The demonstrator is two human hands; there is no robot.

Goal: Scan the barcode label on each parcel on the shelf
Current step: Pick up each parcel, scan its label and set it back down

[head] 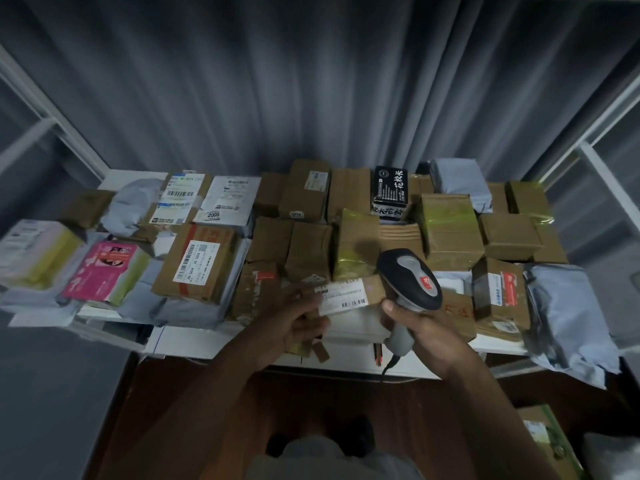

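My left hand (300,318) grips a small brown parcel (372,284) at the front middle of the shelf, its white barcode label (343,295) facing up. My right hand (420,327) is closed around the grey handle of a black and grey barcode scanner (410,277). The scanner's head hangs just right of and above the label, tilted toward it. Many more parcels cover the white shelf (214,341): brown boxes, grey mailer bags, a pink box (104,268) and a black box (390,194).
A large brown box with a barcode label (197,261) lies left of my hands. Grey mailer bags (568,317) hang over the shelf's right front edge. White frame posts (59,129) stand at both sides, with a grey curtain (311,81) behind. Brown floor lies below.
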